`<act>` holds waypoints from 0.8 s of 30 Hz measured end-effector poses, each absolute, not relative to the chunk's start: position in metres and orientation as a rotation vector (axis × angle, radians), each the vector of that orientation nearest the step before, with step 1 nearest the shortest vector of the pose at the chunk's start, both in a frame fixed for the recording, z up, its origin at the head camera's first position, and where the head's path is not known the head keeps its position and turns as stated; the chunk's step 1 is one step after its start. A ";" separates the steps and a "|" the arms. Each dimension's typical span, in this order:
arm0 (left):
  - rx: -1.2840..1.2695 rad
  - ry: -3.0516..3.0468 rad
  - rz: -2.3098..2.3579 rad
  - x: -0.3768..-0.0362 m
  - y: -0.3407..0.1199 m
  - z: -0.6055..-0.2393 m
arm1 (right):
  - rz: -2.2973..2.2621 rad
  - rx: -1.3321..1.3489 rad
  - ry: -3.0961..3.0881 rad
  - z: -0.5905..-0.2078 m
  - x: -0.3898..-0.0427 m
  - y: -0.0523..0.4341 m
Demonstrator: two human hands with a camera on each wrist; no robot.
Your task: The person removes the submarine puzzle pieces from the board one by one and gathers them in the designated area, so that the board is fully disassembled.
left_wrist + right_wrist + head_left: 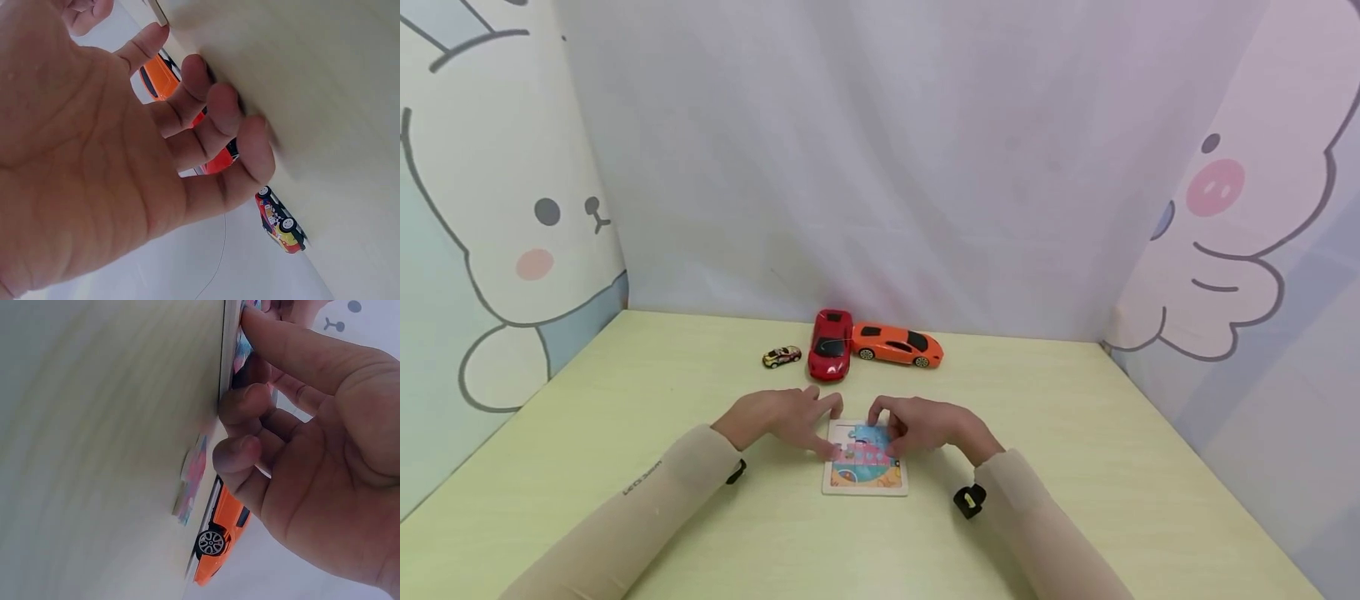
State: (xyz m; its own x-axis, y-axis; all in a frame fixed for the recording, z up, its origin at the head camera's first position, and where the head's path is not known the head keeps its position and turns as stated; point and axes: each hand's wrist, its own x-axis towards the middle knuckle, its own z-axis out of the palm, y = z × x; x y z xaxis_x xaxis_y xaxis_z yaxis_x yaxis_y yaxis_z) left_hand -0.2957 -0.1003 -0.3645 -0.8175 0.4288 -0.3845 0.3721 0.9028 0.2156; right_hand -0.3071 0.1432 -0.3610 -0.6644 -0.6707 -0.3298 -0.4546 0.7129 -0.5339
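Observation:
A square jigsaw puzzle (865,490) with a pale tray frame and a pink and blue sea picture lies flat on the table. Bare tray shows at its upper left. My left hand (797,418) is spread at the tray's left side, thumb and index finger touching it; the other fingers are loosely bent. Over the right part, my right hand (921,423) has its thumb on the puzzle and its index finger bent near the top edge. Whether these fingers pinch a piece cannot be seen. Behind that hand, a loose puzzle piece (195,475) lies on the table.
Beyond the puzzle stand a red toy car (831,346), an orange toy car (897,345) touching or very near it, and a small multicoloured toy car (782,357) to their left. A white curtain (880,167) closes off the table's back edge.

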 end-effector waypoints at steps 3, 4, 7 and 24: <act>0.580 2.635 0.186 -0.296 -0.101 -0.366 | -0.574 -0.864 2.400 -0.361 -0.307 0.143; 0.579 2.634 0.187 -0.296 -0.101 -0.366 | -0.583 -0.868 2.396 -0.361 -0.307 0.143; 0.576 2.632 0.190 -0.296 -0.102 -0.367 | -0.609 -0.876 2.388 -0.361 -0.306 0.143; 0.582 2.645 0.168 -0.292 -0.100 -0.364 | -0.675 -1.077 2.474 -0.361 -0.311 0.140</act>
